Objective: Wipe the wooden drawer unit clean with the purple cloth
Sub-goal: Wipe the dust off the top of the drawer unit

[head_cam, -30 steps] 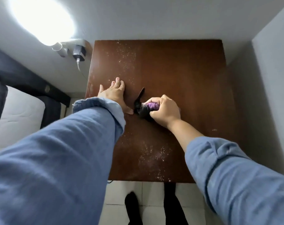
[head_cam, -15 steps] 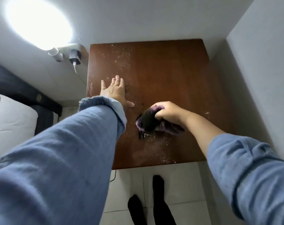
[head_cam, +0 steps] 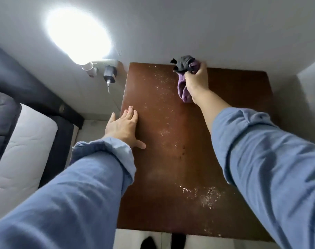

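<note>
The drawer unit (head_cam: 216,141) is showing its dark brown wooden top, and pale crumbs and dust (head_cam: 203,194) are lying on it, most of them between the two hands and near the front edge below the right forearm. The unit is standing against a white wall (head_cam: 189,29). Left of the left hand, a bed (head_cam: 25,141) with a white mattress is standing just beside the unit. Above that hand, a charger (head_cam: 110,74) is sitting in a wall socket, and a bright lamp (head_cam: 77,35) is glowing over it. Dark socked feet (head_cam: 149,242) are standing on the pale floor tiles at the front.

The left hand (head_cam: 123,127) is lying flat and spread on the left edge of the top, fingers straight. The right hand (head_cam: 196,81) is reaching to the far edge, by the wall, with fingers curled tightly around the cloth (head_cam: 182,90). The cloth is bunched, purple below the fist and dark grey above it, and it is touching the top.
</note>
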### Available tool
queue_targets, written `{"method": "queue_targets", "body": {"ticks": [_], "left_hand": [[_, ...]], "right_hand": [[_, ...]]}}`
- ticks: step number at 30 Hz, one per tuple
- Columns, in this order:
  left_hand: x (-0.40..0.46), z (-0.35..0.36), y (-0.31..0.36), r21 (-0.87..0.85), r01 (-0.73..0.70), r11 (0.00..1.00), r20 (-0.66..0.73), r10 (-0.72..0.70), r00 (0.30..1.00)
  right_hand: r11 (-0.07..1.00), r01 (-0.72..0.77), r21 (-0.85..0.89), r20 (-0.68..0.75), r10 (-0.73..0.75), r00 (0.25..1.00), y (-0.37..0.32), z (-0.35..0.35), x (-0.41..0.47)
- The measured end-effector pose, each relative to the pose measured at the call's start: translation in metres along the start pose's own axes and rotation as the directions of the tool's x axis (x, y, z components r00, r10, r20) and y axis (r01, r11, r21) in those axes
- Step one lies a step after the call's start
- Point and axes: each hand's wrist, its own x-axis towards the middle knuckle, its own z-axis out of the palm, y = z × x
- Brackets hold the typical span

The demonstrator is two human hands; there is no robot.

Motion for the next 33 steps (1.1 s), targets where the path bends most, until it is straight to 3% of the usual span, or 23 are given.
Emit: {"method": "queue_targets", "body": {"ticks": [2,5,7,10,12,18,28,33], "left_hand": [[0.001,0.004,0.0,-0.022,0.001,1.0,-0.014,-0.001,1.0],[0.005,0.007,-0.004,-0.058,0.008,0.998,-0.037,-0.01,0.999],[0.008,0.008,-0.006,-0.078,0.003,0.997,-0.055,-0.008,0.998],[0.008,0.009,-0.007,-0.109,0.005,0.994,-0.044,-0.01,0.999],[0.01,0.009,-0.01,-0.114,0.012,0.993,-0.045,-0.017,0.999],[0.011,0.002,-0.01,-0.094,0.031,0.995,0.0,-0.031,1.0],[0.007,0.004,-0.008,-0.075,0.024,0.997,-0.008,-0.024,1.0],[0.0,0.006,-0.006,-0.064,0.034,0.997,-0.053,-0.038,0.998]], "right_hand": [[0.993,-0.01,-0.118,-0.073,0.002,0.997,0.0,0.017,0.019],[0.945,-0.016,-0.325,-0.05,0.0,0.999,0.007,0.044,0.037],[0.892,0.074,-0.447,-0.008,-0.087,0.996,0.012,0.058,0.039],[0.768,0.299,-0.567,0.175,-0.243,0.954,0.017,0.07,0.036],[0.733,0.375,-0.567,0.253,-0.278,0.927,0.016,0.071,0.035],[0.769,0.429,-0.475,0.323,-0.301,0.897,0.037,0.054,-0.018],[0.855,0.354,-0.38,0.405,-0.19,0.894,0.092,-0.01,-0.162],[0.869,0.26,-0.42,0.496,-0.02,0.868,0.105,-0.029,-0.197]]}}
